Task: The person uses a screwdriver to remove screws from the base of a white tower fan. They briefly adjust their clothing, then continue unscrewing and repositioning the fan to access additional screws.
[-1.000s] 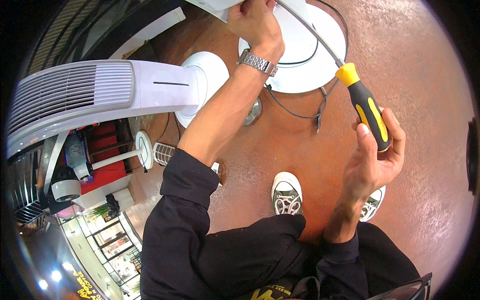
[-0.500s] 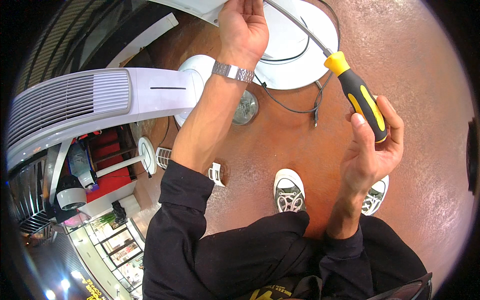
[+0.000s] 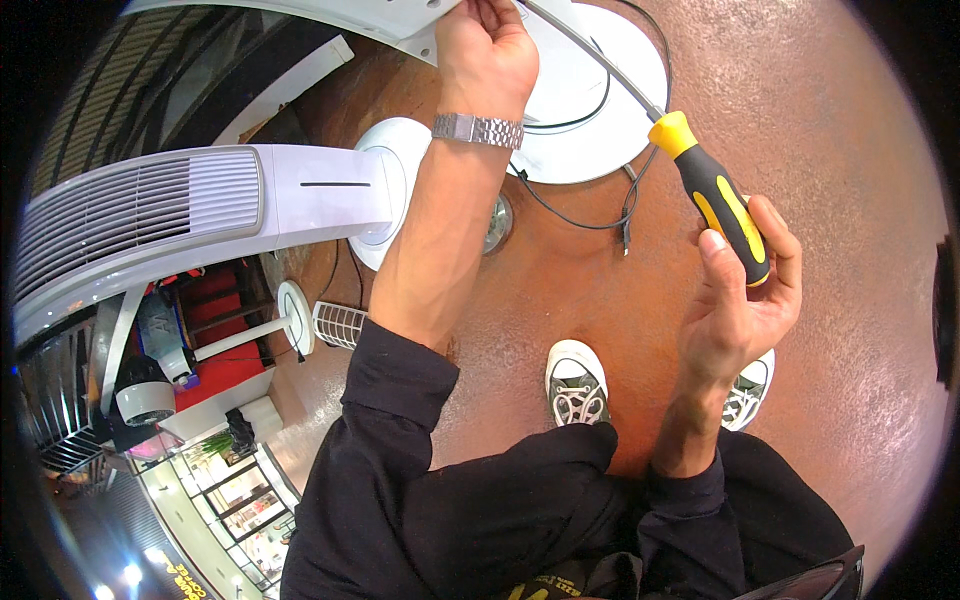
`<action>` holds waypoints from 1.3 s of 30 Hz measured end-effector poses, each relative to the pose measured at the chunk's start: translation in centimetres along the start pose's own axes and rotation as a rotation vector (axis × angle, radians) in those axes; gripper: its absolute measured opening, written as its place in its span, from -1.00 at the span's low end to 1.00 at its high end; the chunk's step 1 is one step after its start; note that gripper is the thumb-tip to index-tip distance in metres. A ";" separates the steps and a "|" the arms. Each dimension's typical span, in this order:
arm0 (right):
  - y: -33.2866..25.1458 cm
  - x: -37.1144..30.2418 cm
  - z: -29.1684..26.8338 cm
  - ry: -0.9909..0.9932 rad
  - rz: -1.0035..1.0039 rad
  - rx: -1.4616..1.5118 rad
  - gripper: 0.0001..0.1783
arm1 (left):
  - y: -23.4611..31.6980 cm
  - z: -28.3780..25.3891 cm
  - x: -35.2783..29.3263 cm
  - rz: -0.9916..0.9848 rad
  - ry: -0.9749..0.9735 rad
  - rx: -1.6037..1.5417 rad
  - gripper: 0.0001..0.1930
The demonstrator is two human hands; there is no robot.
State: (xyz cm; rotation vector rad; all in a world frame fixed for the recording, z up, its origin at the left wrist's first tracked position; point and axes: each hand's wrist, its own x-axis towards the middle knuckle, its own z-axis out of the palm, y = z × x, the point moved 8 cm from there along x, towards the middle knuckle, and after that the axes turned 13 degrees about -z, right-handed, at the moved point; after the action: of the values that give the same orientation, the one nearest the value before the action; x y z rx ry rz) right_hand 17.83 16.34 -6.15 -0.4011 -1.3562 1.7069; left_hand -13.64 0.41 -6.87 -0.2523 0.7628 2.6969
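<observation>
A long-shafted screwdriver (image 3: pixel 722 208) with a black and yellow handle rests in my right hand (image 3: pixel 738 318), held near the handle's end by thumb and fingers. Its shaft slants up and left to the top edge, where the tip is out of view. My left hand (image 3: pixel 488 62), with a metal watch on the wrist, is closed beside the shaft, against the edge of a white appliance body (image 3: pixel 392 22) with small holes. What its fingers grip is hidden. Below that body lies a round white base (image 3: pixel 570 160) with a black cable (image 3: pixel 575 216) around it.
To the left a white tower fan (image 3: pixel 325 205) stands on its own round base (image 3: pixel 398 145). A clear round dish (image 3: pixel 499 226) is partly behind my left forearm. Farther left are a white grille piece (image 3: pixel 340 326) and another stand's disc (image 3: pixel 296 318). My shoes (image 3: pixel 577 385) are on the brown floor.
My left forearm has shifted right, and more of the white body shows at the top. The screwdriver has dropped slightly. A small white piece on the floor is now hidden by my sleeve.
</observation>
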 end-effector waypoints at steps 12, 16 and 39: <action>0.9 0.1 -1.1 0.015 -0.003 -0.062 -0.60 | -0.6 0.2 0.2 -0.173 -0.091 -0.258 -0.89; 1.0 0.1 -1.0 0.017 -0.007 -0.060 -0.59 | -0.5 0.0 0.1 -0.200 -0.070 -0.317 -0.90; -1.9 -0.5 4.1 -0.116 -0.111 0.166 -0.54 | 2.8 0.3 -4.8 -0.207 -0.037 -0.112 -0.47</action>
State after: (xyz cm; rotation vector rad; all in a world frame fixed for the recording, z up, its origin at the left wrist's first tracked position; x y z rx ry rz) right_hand 16.02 13.43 -3.17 -0.1322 -1.2818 1.7561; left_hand -10.22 -2.90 -4.03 -0.2897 0.5430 2.5433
